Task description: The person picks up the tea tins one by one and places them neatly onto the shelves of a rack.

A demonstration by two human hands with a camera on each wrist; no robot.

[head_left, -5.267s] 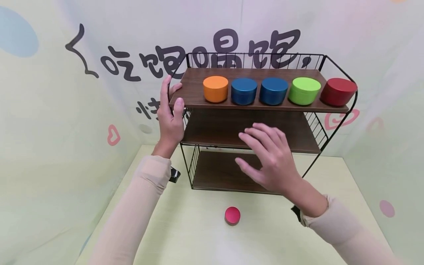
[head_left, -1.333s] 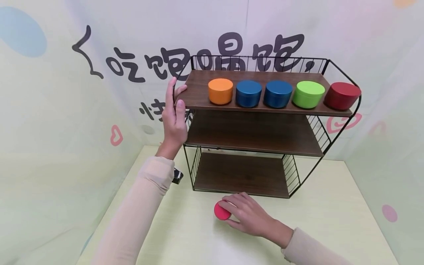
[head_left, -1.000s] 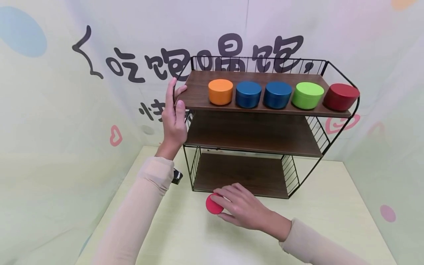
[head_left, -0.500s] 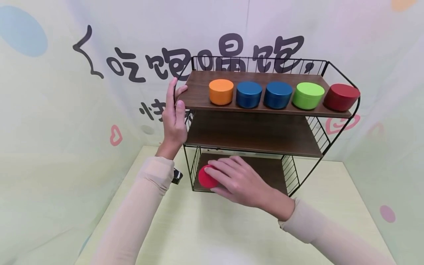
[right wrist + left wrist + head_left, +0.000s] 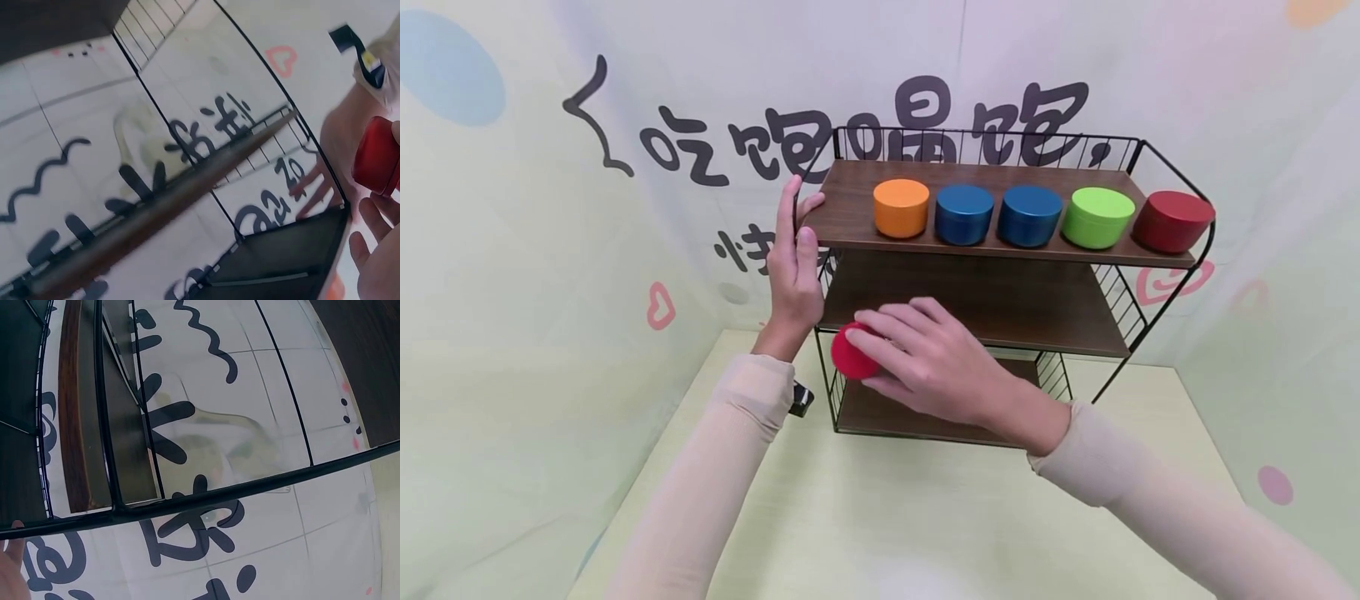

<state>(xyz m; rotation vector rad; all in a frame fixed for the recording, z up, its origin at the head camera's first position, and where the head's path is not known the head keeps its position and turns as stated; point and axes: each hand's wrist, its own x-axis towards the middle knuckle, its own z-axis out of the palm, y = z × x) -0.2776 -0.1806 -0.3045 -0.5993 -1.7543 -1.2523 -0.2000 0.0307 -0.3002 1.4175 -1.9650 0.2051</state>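
Observation:
A three-tier rack (image 5: pixel 970 296) with dark wood boards and black wire sides stands before me. My left hand (image 5: pixel 796 279) grips its left side at the top board, thumb in front and fingers around the wire. My right hand (image 5: pixel 928 362) holds a small red round tin (image 5: pixel 850 353) by its sides, raised off the table in front of the rack's left part, near the middle board's edge. In the right wrist view the red tin (image 5: pixel 377 156) sits against the fingers. Along the top board stand an orange tin (image 5: pixel 900 208), two blue tins (image 5: pixel 963 214), a green tin (image 5: pixel 1097 217) and a dark red tin (image 5: pixel 1173 222).
A pale table (image 5: pixel 850 517) lies under the rack. Behind it hangs a whitish cloth wall (image 5: pixel 700 50) with large black lettering. A black wrist camera (image 5: pixel 802 398) shows beside the left sleeve.
My right hand has gone down to the table, taken hold of the red tin and lifted it up and leftwards to the rack. My left hand has stayed on the rack's side.

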